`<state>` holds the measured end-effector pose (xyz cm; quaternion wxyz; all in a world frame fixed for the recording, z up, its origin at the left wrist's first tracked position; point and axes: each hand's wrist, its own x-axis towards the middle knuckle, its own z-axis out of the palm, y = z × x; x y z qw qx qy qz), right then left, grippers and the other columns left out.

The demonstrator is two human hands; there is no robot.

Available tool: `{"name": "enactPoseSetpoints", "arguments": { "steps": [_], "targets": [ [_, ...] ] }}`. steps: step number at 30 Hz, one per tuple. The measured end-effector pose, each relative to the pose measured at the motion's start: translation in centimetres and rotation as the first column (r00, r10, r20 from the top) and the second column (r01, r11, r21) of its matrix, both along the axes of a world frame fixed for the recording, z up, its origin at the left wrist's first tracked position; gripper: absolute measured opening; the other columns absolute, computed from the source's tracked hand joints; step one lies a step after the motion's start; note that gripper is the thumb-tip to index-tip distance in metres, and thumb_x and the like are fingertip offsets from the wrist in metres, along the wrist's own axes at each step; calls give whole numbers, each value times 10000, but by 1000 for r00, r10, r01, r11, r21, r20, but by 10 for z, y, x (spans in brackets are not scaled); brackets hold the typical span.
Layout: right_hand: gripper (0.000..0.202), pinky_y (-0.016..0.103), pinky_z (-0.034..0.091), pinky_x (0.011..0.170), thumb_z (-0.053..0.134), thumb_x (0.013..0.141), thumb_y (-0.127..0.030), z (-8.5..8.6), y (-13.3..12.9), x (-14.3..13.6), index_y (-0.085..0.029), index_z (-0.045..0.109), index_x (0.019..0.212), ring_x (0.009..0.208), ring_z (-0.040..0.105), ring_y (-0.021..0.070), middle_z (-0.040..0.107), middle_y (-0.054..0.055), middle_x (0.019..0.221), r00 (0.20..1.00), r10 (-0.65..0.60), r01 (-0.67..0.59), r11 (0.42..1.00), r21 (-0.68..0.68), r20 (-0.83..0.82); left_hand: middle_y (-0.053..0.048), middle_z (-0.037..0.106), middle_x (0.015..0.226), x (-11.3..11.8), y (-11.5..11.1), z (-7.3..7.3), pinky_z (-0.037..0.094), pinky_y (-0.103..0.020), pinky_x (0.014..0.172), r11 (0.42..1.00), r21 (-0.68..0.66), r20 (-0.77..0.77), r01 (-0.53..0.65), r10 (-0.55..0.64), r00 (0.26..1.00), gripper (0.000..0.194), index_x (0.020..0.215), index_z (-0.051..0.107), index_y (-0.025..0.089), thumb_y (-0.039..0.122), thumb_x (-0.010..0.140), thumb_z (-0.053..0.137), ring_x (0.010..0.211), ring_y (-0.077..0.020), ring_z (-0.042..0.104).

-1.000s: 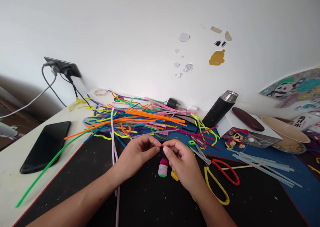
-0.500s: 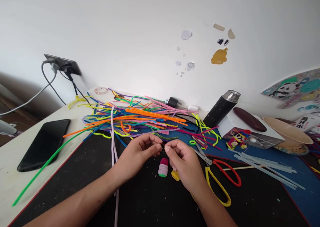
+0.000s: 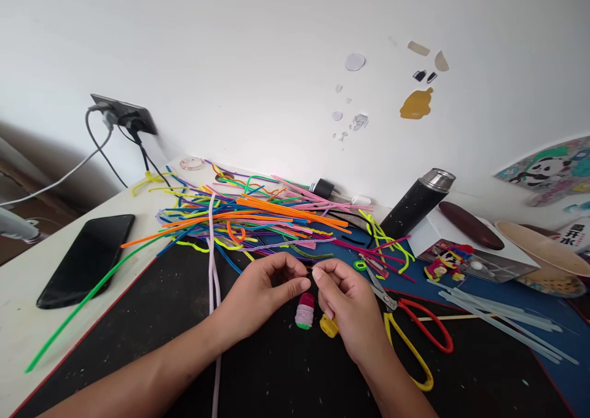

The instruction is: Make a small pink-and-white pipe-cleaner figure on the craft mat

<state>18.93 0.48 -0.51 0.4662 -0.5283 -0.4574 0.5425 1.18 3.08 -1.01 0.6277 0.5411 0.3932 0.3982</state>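
My left hand (image 3: 262,295) and my right hand (image 3: 350,304) meet fingertip to fingertip above the black mat (image 3: 267,369). Thumb and forefinger of each are bent toward one another around something too small to make out. Just below the fingertips stands a little wrapped piece (image 3: 304,312), crimson at the top, pale pink in the middle and green at the base. A yellow piece (image 3: 329,326) lies beside it, partly covered by my right hand. To the right of that hand rest scissors (image 3: 391,304) with one red and one yellow handle, blades spread.
Colourful pipe cleaners (image 3: 258,212) are heaped along the back, with two lilac ones (image 3: 212,270) running forward. A phone (image 3: 87,261) lies at left. At right are a black flask (image 3: 417,203), a small figure (image 3: 448,263), a bowl (image 3: 544,252) and translucent glue sticks (image 3: 507,319).
The whole view has shifted slightly, so things appear farther right. My left thumb has dropped a little away from its forefinger. My right hand keeps its pinch.
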Motion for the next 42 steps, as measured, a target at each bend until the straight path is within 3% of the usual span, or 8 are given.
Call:
{"name": "enactPoseSetpoints", "arguments": {
  "steps": [5, 12, 18, 25, 31, 42],
  "targets": [
    [436, 204, 257, 417, 765, 854, -599, 5, 1, -3, -174, 666, 858, 424, 316, 74, 417, -95, 482, 1000, -2, 3, 1000, -18, 23, -8, 664, 811, 0, 1, 1, 496, -274, 730, 999, 33, -14, -29, 29, 999, 268, 862, 696, 182, 437, 861, 777, 763, -167, 589],
    [452, 206, 253, 409, 752, 854, -626, 8, -1, -3, -184, 662, 829, 424, 304, 79, 405, -92, 477, 999, 13, -13, 1000, -8, 46, -21, 703, 876, -1, -1, 0, 522, -292, 791, 990, 123, -43, -68, 74, 996, 214, 1011, 736, 198, 379, 896, 742, 810, -182, 636],
    [461, 200, 259, 399, 764, 838, -634, 8, -2, -4, -186, 660, 817, 414, 303, 76, 403, -94, 464, 999, 22, -21, 1000, -12, 47, -41, 747, 915, -2, -3, 1, 527, -298, 806, 975, 208, -108, -72, 97, 989, 166, 970, 752, 203, 356, 926, 705, 846, -199, 664],
    [443, 195, 264, 399, 774, 846, -612, 7, -4, -4, -181, 673, 849, 418, 324, 74, 412, -95, 478, 999, 34, -34, 999, -21, 5, -15, 678, 809, -2, -2, 6, 503, -271, 734, 991, 116, -23, -71, 74, 997, 231, 846, 693, 186, 406, 898, 741, 755, -165, 601],
    [425, 215, 302, 439, 748, 887, -591, 1, 2, 0, -170, 722, 934, 437, 368, 83, 450, -82, 515, 998, -27, 28, 999, 24, -49, -9, 646, 767, -3, 1, 8, 481, -267, 709, 995, 43, 37, -87, 85, 996, 311, 827, 666, 178, 467, 862, 774, 731, -157, 578],
    [468, 223, 285, 409, 724, 872, -661, 9, -2, -5, -194, 717, 903, 442, 365, 99, 441, -70, 517, 994, 23, -30, 998, 61, 111, -8, 654, 793, -2, 0, 7, 488, -269, 719, 994, 69, 18, -81, 80, 997, 246, 832, 676, 179, 406, 872, 762, 742, -155, 581]
  ]
}}
